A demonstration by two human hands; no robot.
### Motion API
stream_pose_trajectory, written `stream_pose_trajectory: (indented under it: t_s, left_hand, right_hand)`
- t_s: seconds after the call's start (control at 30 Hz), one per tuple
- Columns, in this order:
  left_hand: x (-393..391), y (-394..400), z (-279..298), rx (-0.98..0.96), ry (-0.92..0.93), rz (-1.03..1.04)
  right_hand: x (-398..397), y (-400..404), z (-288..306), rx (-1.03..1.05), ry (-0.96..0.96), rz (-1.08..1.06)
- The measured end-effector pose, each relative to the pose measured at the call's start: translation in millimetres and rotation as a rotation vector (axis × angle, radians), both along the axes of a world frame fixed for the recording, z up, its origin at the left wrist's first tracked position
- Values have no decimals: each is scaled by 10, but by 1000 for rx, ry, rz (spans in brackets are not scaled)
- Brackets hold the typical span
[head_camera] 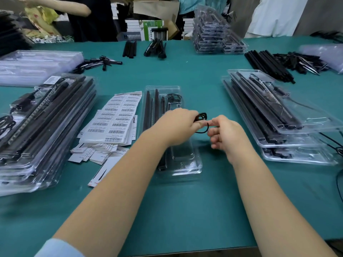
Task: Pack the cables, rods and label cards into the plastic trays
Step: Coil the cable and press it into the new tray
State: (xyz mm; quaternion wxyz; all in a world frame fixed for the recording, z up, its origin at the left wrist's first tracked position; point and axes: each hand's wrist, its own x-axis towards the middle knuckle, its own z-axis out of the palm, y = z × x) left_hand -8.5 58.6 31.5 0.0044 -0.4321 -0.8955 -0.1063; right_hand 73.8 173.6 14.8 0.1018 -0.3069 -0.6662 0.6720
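Above the open plastic tray (172,165) at the middle of the green table (185,210), both hands work a thin black cable (201,117). The left hand (178,127) is curled round a small coil of it, loops poking out past the thumb; the right hand (227,135), just beside the left, pinches the loose end between thumb and forefinger, its other fingers loosely bent. The cable looks light and limp, likely springy enough to uncoil if let go, so it is best held across the whole bundle of loops rather than by a single strand. Black rods (150,108) already lie lengthwise in the tray's left channels, stiff and easy to lift by the middle. Left of the tray lies a spread of barcode label sheets (113,119) over white label cards (92,153), thin and slippery, best taken by an edge. Further left of the tray is a stack of filled trays (44,127), and to its right another stack (278,115).
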Motion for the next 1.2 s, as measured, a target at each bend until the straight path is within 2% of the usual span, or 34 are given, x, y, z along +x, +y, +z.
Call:
stream_pose_trajectory:
  t_s: [0.17,0.27,0.4,0.47,0.6,0.73,0.83,0.93,1.07,1.13,1.2]
  left_hand:
    - [-180,145,-71,-160,342,-107]
    - [-219,116,-168,-196,481,-166]
    - [-189,87,-254,-238,521,-278]
    - [-179,97,-256,-245,521,-303]
    - [-202,146,-278,-265,467,-298]
    - [-179,165,-269,-166,207,-259]
    - [-133,143,-282,-3,-10,-235]
    - [-106,163,-300,76,-108,-160]
    - [-73,221,-288,-55,-14,-135]
    - [-59,227,-278,-107,19,-137]
    - [-39,205,-264,-109,6,-126]
  right_hand:
    - [6,66,-84,150,29,29]
    - [13,89,-85,30,58,14]
    - [-13,148,-42,-107,-4,-46]
    - [9,170,-39,-68,-10,-14]
    - [63,133,-113,199,65,88]
    - [55,146,-115,226,128,79]
    - [61,166,-92,271,92,104]
    - [82,180,-57,332,12,164]
    - [128,89,-32,824,-163,353]
    - [127,2,-59,949,-180,434]
    - [118,-52,-54,1069,-185,400]
